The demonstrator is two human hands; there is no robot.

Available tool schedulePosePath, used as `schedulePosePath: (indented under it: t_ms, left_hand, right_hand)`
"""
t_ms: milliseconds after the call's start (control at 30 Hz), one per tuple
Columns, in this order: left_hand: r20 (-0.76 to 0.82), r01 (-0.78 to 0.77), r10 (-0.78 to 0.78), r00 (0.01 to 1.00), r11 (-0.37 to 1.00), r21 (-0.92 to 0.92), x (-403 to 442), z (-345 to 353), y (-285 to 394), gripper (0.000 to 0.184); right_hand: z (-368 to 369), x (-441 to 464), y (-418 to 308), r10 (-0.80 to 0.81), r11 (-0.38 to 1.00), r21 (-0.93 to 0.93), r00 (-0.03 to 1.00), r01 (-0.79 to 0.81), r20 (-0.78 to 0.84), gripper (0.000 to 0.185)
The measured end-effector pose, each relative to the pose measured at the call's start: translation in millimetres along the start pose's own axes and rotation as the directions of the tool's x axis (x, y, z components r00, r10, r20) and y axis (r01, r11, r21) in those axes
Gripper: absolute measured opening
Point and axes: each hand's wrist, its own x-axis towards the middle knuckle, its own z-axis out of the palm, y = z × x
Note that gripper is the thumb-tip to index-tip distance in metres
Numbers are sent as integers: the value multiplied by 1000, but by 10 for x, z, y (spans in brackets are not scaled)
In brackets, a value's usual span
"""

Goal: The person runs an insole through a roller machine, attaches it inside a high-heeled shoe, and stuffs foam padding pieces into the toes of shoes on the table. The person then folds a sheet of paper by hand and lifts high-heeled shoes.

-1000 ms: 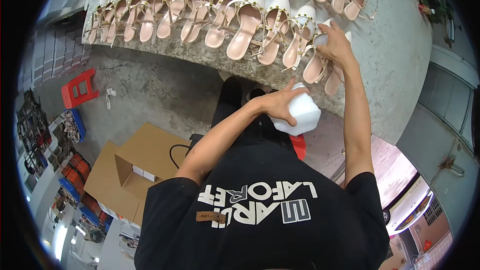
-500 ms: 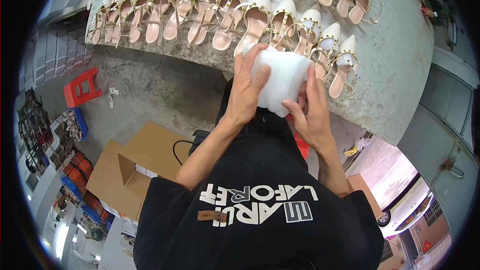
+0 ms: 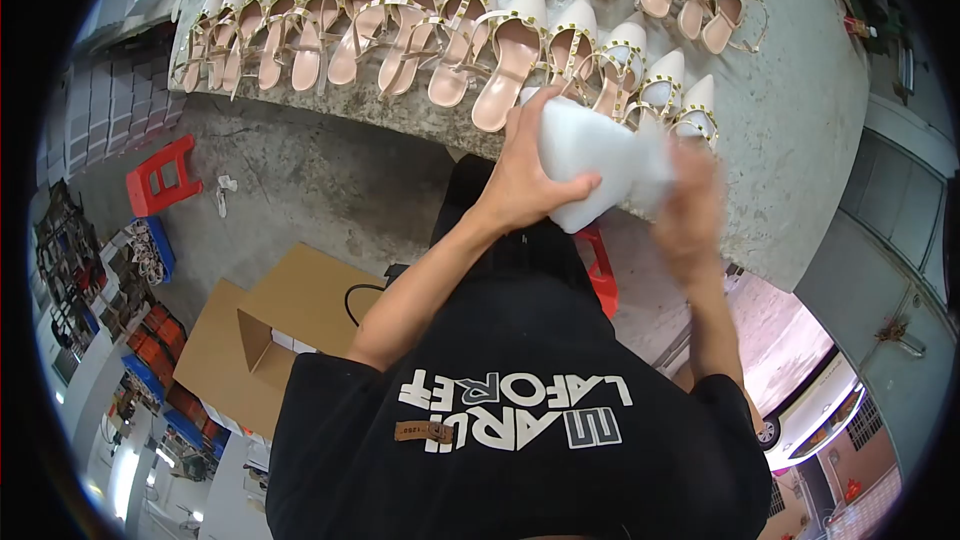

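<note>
My left hand (image 3: 535, 175) grips a thick wad of white foam sheets (image 3: 585, 155), its thumb pressed across the near face and its fingers behind. The wad is held just over the table's near edge. To its right, my right hand (image 3: 692, 205) is smeared by motion. A thin, blurred white foam sheet (image 3: 653, 157) runs from the wad to that hand and appears pinched in its fingers. Beyond the hands stand rows of pale pointed studded shoes (image 3: 517, 45) with straps. White filling shows in the toes of several at the right, such as one shoe (image 3: 660, 90).
The shoes stand on a grey concrete-like table (image 3: 790, 130). An open cardboard box (image 3: 300, 300) is on the left. A red stool (image 3: 165, 175) stands on the floor, and another red stool (image 3: 600, 275) is partly hidden below the hands.
My right hand has moved right and slightly down, away from the wad, with a white foam sheet stretching after it. My left hand and the wad have shifted a little right.
</note>
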Motion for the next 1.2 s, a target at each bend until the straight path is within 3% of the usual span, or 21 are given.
schedulePosePath:
  t_ms: [33, 67, 133, 167, 200, 233, 267, 300, 367, 400, 467, 633, 700, 733, 867, 967, 1000, 1033, 1100, 1133, 1200]
  left_hand:
    - [69, 43, -28, 997, 971, -233, 72, 9, -169, 101]
    - [117, 47, -2, 993, 921, -387, 144, 80, -303, 100]
    - [162, 147, -80, 984, 876, -460, 334, 133, -269, 97]
    - [200, 227, -141, 970, 818, -529, 444, 157, -230, 95]
    - [169, 231, -158, 973, 738, -635, 512, 130, -223, 88]
    - [170, 248, -185, 968, 599, -761, 556, 94, -272, 83]
    - [172, 254, -199, 965, 539, -803, 572, 35, -321, 83]
    - [172, 257, -217, 961, 472, -844, 571, -22, -379, 83]
    - [102, 216, -240, 965, 515, -829, 597, -111, -473, 81]
    - [161, 242, -217, 963, 431, -869, 588, -175, -477, 80]
    - [209, 281, -226, 952, 363, -888, 570, -165, -529, 85]
    - [92, 126, -115, 989, 339, -932, 571, -107, -563, 92]
    - [27, 47, -76, 997, 278, -959, 528, -66, -571, 97]
    - [10, 29, -62, 998, 322, -946, 529, -43, -622, 101]
    - [135, 164, -99, 986, 411, -897, 523, -93, -474, 102]
    - [259, 253, -34, 965, 376, -892, 545, -160, -517, 96]
    - [251, 247, -38, 967, 371, -895, 546, -174, -522, 96]
    - [255, 253, -39, 966, 333, -908, 551, -179, -526, 98]
    - [256, 255, -35, 966, 288, -923, 565, -137, -610, 101]
    - [322, 317, -38, 946, 315, -894, 527, -78, -729, 101]
    - [387, 380, -56, 920, 359, -853, 477, -71, -786, 101]
  right_hand:
    - [-120, 218, 314, 62, 997, -39, 981, -70, -184, 43]
    - [-165, 521, 460, 69, 997, -32, 981, -76, -182, 43]
    - [-133, 1020, 837, 156, 987, 93, 939, -133, -308, 56]
    - [192, 1288, 1017, -39, 998, -53, 938, 22, -344, 55]
    - [581, 1384, 1048, 167, 939, 331, 965, -92, -204, 52]
    - [984, 1456, 1187, 78, 953, 302, 982, -23, -174, 48]
    - [1220, 1349, 1184, 134, 923, 369, 990, -109, -42, 47]
    - [1339, 1160, 1203, 140, 922, 370, 989, -116, -40, 47]
    - [1350, 949, 1212, 188, 925, 313, 975, -216, 119, 41]
    - [1330, 977, 1215, 176, 925, 317, 976, -209, 130, 41]
    - [1242, 926, 1184, 16, 882, 450, 963, -141, 270, 33]
    - [1568, 993, 1247, -21, 906, 420, 983, -59, 183, 30]
    - [1630, 1086, 1082, 152, 968, 189, 984, -167, 94, 36]
    - [1636, 1147, 1044, 150, 958, 230, 983, -172, 110, 33]
    - [1811, 1281, 876, 315, 947, 14, 935, -321, 165, 32]
    - [1751, 1279, 841, 355, 935, -93, 916, -343, 189, 36]
    - [1781, 1313, 946, 224, 950, -263, 955, -169, 196, 30]
    - [1856, 1346, 973, 218, 951, -262, 955, -162, 203, 30]
    - [1969, 1418, 1017, 21, 901, -434, 1000, -11, 19, 39]
    - [2077, 1408, 1071, 128, 948, -304, 987, -93, 97, 53]
    - [2053, 1438, 1030, 159, 962, -246, 976, -120, 146, 57]
